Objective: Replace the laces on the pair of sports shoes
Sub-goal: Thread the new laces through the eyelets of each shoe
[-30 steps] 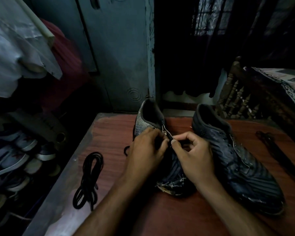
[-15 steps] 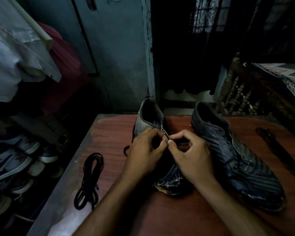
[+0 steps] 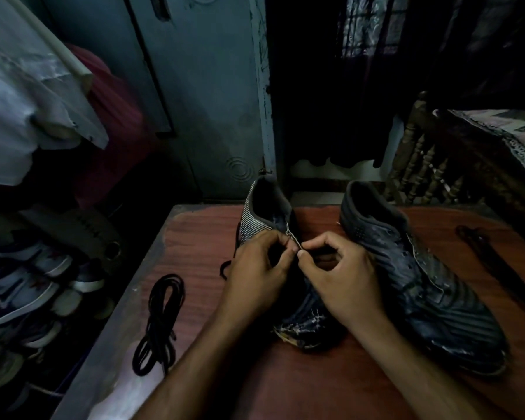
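Two dark sports shoes stand on the reddish wooden table (image 3: 200, 237), heels away from me. The left shoe (image 3: 264, 216) has a striped grey heel and a worn toe. Both my hands work over its eyelet area. My left hand (image 3: 261, 274) curls its fingers on the shoe's upper edge, and my right hand (image 3: 340, 280) pinches a black lace at the pale eyelet strip; the lace itself is mostly hidden by my fingers. The right shoe (image 3: 419, 274) lies untouched beside it. A coiled black lace (image 3: 158, 322) rests on the table at the left.
Another dark lace or strap (image 3: 494, 256) lies along the table's right side. A rack of several shoes (image 3: 28, 286) fills the lower left. A grey metal cupboard (image 3: 200, 101) stands behind the table, hanging clothes at upper left, a wooden bed frame (image 3: 422, 165) at right.
My hands stay on the left shoe's eyelets; the fingertips have shifted slightly and the view has drifted a little. The shoes and the coiled lace have not moved.
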`<state>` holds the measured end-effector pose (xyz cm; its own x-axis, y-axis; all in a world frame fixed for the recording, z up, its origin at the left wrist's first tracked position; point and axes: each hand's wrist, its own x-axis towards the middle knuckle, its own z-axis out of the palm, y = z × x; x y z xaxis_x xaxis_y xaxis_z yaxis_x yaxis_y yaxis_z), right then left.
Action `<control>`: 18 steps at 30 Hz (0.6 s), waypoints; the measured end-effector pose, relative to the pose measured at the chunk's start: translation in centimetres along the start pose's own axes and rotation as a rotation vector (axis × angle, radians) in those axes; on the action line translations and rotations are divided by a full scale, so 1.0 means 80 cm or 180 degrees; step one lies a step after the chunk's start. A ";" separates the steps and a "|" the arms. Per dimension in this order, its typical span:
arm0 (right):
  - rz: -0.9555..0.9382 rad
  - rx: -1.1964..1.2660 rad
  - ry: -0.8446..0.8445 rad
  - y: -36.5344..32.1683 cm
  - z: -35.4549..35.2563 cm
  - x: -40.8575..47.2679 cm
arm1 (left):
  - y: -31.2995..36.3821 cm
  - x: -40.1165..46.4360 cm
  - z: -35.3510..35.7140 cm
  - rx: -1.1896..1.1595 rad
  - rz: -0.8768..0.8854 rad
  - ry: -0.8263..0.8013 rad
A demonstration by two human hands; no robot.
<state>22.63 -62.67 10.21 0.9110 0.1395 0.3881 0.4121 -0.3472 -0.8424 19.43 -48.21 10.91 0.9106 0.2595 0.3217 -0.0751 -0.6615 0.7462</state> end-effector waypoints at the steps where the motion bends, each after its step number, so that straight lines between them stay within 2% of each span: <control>1: -0.0002 -0.0022 -0.0013 -0.001 -0.001 0.000 | 0.000 0.000 0.000 -0.0037 -0.0017 -0.0063; 12: -0.0248 -0.0019 -0.0136 0.001 -0.003 0.005 | -0.004 0.004 -0.012 -0.1325 -0.0589 -0.0421; 18: -0.0579 -0.0264 -0.0204 0.006 -0.005 0.007 | -0.001 0.007 -0.020 -0.1345 -0.0354 -0.0685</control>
<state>23.35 -63.12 10.18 0.8220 0.2647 0.5042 0.5694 -0.3858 -0.7259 19.31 -46.88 11.93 0.9825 0.1315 0.1319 -0.0903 -0.2829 0.9549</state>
